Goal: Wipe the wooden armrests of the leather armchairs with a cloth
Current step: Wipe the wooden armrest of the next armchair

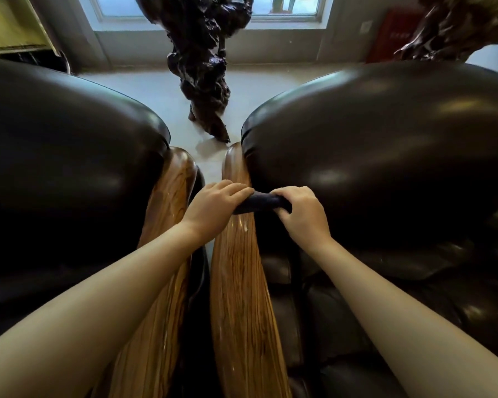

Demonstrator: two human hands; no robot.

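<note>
Two dark leather armchairs stand side by side, the left armchair (64, 173) and the right armchair (385, 156). Between them run two striped wooden armrests, the left armrest (167, 202) and the right armrest (239, 282). A dark cloth (259, 203) lies stretched across the right armrest near its far end. My left hand (216, 208) presses on the cloth's left end on top of the wood. My right hand (302, 214) grips the cloth's right end, beside the right chair's backrest.
A dark gnarled root sculpture (204, 67) stands on the pale floor (156, 96) beyond the chairs, under a window (207, 10). Another root piece (454, 27) is at the upper right. A narrow gap separates the two armrests.
</note>
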